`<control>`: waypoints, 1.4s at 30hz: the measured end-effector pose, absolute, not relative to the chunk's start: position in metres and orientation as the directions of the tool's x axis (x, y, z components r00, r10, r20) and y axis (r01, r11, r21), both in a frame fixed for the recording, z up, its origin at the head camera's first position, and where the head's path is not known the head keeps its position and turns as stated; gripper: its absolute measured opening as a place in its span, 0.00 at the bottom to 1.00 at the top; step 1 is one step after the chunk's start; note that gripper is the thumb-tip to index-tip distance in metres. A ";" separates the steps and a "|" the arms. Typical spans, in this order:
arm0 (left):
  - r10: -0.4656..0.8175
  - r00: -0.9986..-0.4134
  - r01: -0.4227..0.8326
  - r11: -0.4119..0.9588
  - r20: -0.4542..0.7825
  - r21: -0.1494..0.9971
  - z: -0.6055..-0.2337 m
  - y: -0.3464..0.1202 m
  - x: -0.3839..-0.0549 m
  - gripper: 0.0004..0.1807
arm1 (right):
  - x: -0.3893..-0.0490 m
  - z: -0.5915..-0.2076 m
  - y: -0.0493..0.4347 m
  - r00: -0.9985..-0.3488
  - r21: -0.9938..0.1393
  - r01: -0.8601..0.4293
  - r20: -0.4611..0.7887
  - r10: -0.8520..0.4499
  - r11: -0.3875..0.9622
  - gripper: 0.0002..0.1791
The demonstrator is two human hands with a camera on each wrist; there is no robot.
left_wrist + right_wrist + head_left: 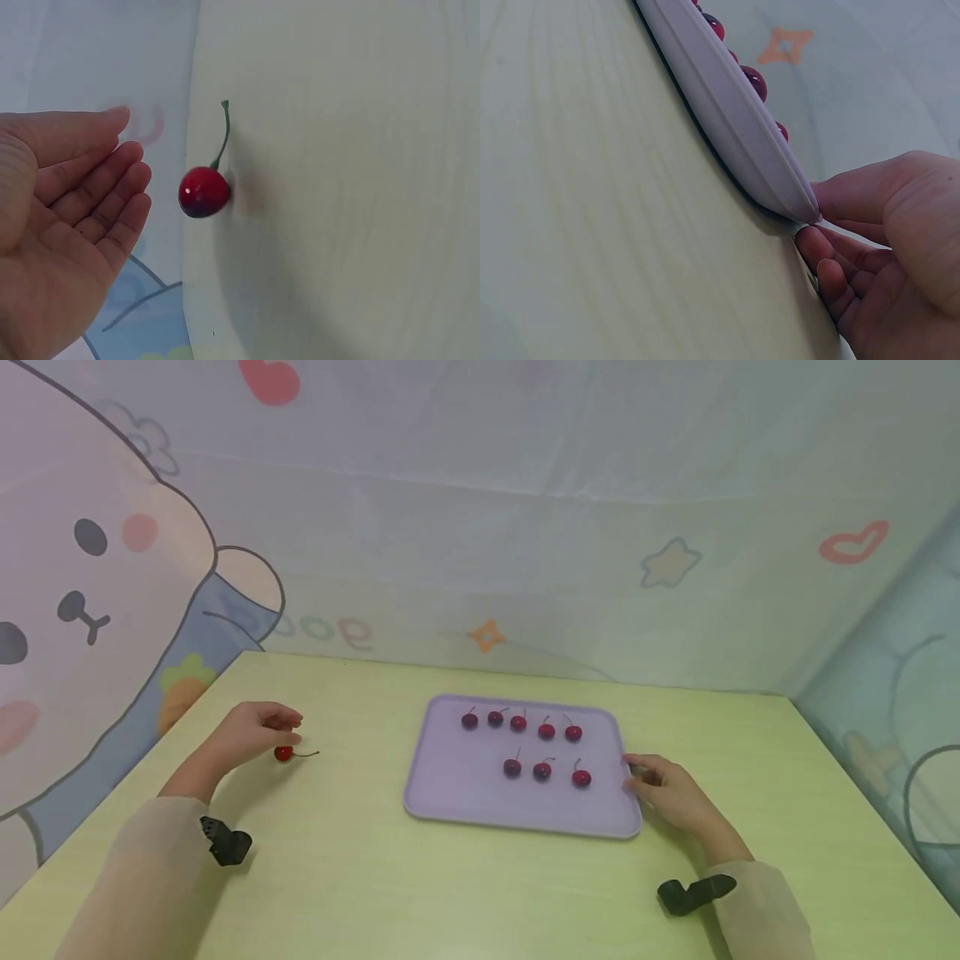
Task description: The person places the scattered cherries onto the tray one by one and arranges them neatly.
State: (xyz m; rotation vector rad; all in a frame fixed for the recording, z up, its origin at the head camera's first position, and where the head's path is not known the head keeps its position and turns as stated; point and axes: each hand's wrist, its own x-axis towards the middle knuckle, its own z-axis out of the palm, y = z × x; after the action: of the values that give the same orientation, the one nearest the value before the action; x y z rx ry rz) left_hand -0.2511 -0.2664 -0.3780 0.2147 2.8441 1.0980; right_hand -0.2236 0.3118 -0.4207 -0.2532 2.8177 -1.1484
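Observation:
A lilac tray [457, 797] lies on the table with cherries on it: a back row of several, and a front row of three, including a dark red cherry [512, 767]. At its right side my right hand [673, 793] grips the rim; in the right wrist view the thumb [855, 191] lies against the edge and the curled fingers [832, 277] are under it. A single red cherry [203, 192] with a green stem rests on the table at the left. Beside it, apart from it, my left hand [255, 735] hovers with relaxed fingers and holds nothing.
A pale yellow-green wooden table [337, 877] carries everything. Behind it hangs a printed cloth [465, 527] with a cartoon bear on the left, and hearts and stars. Both wrists wear a black camera mount, such as the left one [227, 843].

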 end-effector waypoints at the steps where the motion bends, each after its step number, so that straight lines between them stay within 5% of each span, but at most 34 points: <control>1: 0.164 -0.986 0.099 0.735 -0.034 0.671 -0.379 -0.268 -0.251 0.23 | -0.223 -0.421 0.312 -0.982 -0.701 -0.119 -0.019 -0.186 0.703 0.25; 13: 0.208 -0.971 0.064 0.701 -0.118 0.710 -0.391 -0.281 -0.246 0.24 | -0.224 -0.421 0.312 -0.982 -0.712 -0.120 -0.018 -0.188 0.692 0.25; 42: 0.205 -0.977 0.114 0.720 -0.053 0.684 -0.393 -0.271 -0.241 0.23 | -0.225 -0.422 0.312 -0.981 -0.711 -0.122 -0.018 -0.192 0.693 0.26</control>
State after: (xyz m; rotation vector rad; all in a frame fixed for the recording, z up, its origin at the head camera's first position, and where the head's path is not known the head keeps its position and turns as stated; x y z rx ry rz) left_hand -0.2414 -0.2707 -0.3933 0.2606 2.7967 1.1001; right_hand -0.2247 0.3125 -0.4223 -0.2614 2.8056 -1.1682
